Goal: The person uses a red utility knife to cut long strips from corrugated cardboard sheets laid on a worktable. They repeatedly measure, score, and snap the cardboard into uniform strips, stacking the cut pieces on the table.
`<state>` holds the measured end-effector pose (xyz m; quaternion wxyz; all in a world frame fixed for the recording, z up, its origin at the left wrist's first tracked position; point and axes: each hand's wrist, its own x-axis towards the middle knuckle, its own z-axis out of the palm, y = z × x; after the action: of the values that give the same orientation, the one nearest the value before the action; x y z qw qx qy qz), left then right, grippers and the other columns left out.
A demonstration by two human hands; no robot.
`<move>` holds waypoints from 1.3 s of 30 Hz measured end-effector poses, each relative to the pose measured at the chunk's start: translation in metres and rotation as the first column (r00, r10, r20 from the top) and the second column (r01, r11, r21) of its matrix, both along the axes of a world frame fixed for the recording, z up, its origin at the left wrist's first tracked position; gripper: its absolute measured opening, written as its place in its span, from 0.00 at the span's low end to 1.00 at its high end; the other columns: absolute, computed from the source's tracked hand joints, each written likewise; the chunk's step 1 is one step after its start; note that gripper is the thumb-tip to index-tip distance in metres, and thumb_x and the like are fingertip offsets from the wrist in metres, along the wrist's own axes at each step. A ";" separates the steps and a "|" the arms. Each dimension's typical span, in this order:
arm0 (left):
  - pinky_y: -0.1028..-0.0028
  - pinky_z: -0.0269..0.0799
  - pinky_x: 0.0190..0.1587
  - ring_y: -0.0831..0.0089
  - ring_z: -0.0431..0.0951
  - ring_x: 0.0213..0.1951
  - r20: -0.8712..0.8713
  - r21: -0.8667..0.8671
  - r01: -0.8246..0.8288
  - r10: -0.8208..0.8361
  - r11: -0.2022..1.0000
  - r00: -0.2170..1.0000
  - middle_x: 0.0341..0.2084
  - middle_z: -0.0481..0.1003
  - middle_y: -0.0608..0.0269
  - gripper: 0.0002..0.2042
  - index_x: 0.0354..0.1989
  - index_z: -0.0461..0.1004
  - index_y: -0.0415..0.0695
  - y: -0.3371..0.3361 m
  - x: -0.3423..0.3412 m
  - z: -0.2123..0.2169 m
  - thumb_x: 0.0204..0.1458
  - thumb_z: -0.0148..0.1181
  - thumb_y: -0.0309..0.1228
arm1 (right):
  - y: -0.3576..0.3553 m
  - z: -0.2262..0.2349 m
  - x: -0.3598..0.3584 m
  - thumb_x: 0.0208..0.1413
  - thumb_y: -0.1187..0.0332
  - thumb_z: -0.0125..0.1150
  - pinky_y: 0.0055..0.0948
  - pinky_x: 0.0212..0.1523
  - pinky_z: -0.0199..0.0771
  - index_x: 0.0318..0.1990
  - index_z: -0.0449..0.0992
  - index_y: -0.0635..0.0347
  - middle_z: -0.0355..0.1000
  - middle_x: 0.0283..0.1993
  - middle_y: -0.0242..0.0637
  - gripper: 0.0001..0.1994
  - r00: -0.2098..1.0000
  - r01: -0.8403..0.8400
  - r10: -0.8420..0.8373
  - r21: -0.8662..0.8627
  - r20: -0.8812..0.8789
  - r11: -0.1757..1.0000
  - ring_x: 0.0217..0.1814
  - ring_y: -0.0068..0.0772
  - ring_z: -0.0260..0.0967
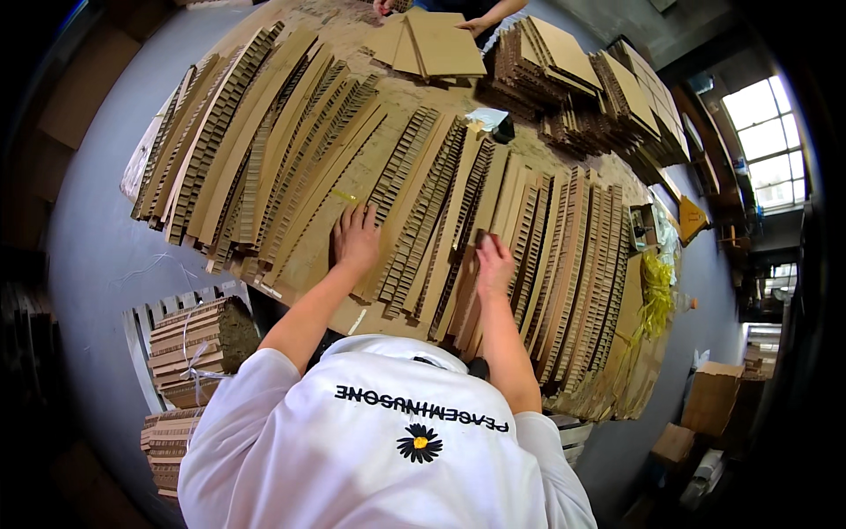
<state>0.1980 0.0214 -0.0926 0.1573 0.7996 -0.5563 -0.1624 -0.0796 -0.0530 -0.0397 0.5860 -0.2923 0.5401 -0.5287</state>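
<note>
Brown honeycomb cardboard strips point(423, 212) fanned across table point(352, 309): light, stiff, crushable edges; grip along long sides. Left hand point(355, 240) spread flat at 11 o'clock; right hand point(493, 264) fingers together, pressing strip at 1 o'clock.

On the surface point(291, 18), long honeycomb cardboard strips point(264, 141) lie side by side in rows. The left hand point(356, 236) rests flat, fingers spread, on a plain cardboard strip point(322, 225), while the right hand point(493, 264) presses a small dark block point(481, 236) onto the slotted strips point(458, 220). At the far edge, another person's hands point(476, 25) touch flat cardboard sheets point(432, 44). Bundled strips point(198, 339) sit stacked near left.
</note>
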 end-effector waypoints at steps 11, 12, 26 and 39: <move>0.56 0.67 0.56 0.53 0.69 0.56 0.156 -0.278 0.424 -0.395 0.862 0.905 0.56 0.69 0.54 0.26 0.60 0.70 0.38 0.008 -0.039 0.030 0.49 0.63 0.26 | 0.013 0.005 0.013 0.60 0.69 0.71 0.23 0.53 0.74 0.47 0.83 0.63 0.80 0.43 0.30 0.11 0.998 -0.069 0.070 -0.053 0.011 0.996 0.45 0.23 0.76; 0.58 0.68 0.53 0.54 0.70 0.54 0.185 -0.262 0.424 -0.386 0.867 0.904 0.54 0.70 0.54 0.27 0.59 0.70 0.37 0.009 -0.041 0.029 0.47 0.64 0.25 | 0.016 0.003 0.017 0.60 0.69 0.71 0.23 0.52 0.73 0.47 0.83 0.64 0.80 0.42 0.29 0.11 0.995 -0.095 0.093 -0.062 -0.034 0.994 0.44 0.22 0.75; 0.53 0.67 0.60 0.51 0.69 0.57 -0.003 -0.050 -0.068 0.068 0.996 0.998 0.53 0.69 0.49 0.22 0.53 0.72 0.40 -0.026 -0.023 0.041 0.56 0.67 0.41 | 0.028 0.010 0.021 0.64 0.65 0.68 0.25 0.45 0.77 0.50 0.81 0.62 0.79 0.43 0.31 0.12 0.990 -0.141 0.139 -0.068 -0.037 0.988 0.40 0.23 0.74; 0.55 0.69 0.62 0.47 0.68 0.62 -0.143 0.171 -0.074 0.099 0.983 0.985 0.59 0.68 0.42 0.35 0.60 0.63 0.34 -0.024 0.013 0.036 0.53 0.70 0.46 | 0.044 0.032 0.000 0.65 0.68 0.66 0.26 0.42 0.77 0.49 0.81 0.61 0.79 0.40 0.31 0.09 0.997 -0.076 0.075 -0.057 -0.022 0.995 0.37 0.23 0.75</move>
<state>0.2109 -0.0023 -0.0568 0.1393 0.8188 -0.4920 -0.2610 -0.0792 -0.0087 -0.0080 0.5914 -0.3345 0.5190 -0.5186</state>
